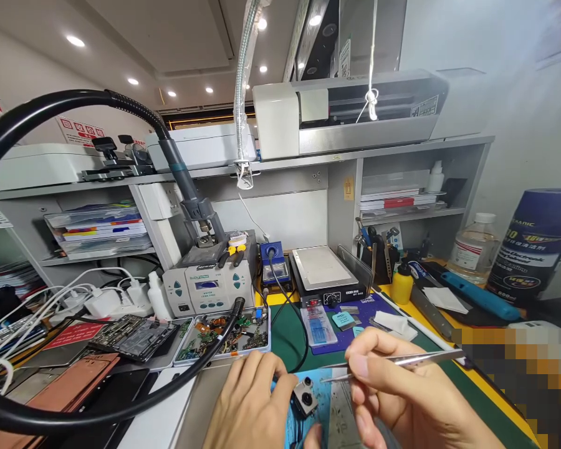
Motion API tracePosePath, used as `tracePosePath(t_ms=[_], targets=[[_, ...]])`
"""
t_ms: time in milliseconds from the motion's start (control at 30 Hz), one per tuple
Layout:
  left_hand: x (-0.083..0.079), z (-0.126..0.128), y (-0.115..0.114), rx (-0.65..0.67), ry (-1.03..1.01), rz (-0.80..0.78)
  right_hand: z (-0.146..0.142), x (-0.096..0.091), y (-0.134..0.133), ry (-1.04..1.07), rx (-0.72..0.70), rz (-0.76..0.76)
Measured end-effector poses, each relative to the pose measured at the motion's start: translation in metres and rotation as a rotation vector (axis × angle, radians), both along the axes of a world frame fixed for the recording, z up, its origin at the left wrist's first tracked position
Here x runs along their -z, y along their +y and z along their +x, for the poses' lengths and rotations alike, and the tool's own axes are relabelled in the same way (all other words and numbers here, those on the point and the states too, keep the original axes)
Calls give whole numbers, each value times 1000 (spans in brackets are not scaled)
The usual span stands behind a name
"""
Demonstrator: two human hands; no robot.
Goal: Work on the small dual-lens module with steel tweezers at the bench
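Note:
My left hand (255, 402) is at the bottom middle, its index finger and thumb at the two sides of a small camera module (305, 397). Two dark round lenses show on the module's silver face. Beneath it lies a light-blue surface (325, 390), partly hidden by my fingers. On the right, my right hand (393, 386) pinches metal tweezers (402, 360) between thumb and index finger. The tweezers' tips point left and stand slightly apart, just right of the module; I cannot tell whether they touch anything.
A tray of small circuit parts (267, 357) sits behind my left hand, near a hot-air station (210, 280) whose thick black hose (135, 411) loops across the left. A flat heating plate (325, 268), a yellow bottle (402, 284) and a large spray can (528, 249) stand at the back.

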State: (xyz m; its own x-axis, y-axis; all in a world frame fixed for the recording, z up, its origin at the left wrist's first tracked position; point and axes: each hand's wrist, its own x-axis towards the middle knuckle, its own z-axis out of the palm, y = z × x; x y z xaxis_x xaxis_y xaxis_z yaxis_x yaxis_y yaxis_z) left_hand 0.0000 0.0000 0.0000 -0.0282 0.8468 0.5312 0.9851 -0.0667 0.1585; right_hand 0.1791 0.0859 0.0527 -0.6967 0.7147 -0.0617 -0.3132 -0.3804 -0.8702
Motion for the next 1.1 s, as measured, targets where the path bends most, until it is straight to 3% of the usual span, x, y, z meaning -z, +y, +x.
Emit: tracePosePath(t_ms=[200,333,533,800,1100], targets=[[-28,3,-11,122,-213,207,0,-1,-2,-106,31,128],[-38,6,-15,224,-350,195,1,0,-4,-187,15,275],[-40,8,-16,232,-370,194,2,-1,-11,-372,73,394],[-38,9,-14,231,-226,297,2,5,-9,-436,82,583],[-40,9,-13,246,-197,301,1,5,-11,-411,98,594]])
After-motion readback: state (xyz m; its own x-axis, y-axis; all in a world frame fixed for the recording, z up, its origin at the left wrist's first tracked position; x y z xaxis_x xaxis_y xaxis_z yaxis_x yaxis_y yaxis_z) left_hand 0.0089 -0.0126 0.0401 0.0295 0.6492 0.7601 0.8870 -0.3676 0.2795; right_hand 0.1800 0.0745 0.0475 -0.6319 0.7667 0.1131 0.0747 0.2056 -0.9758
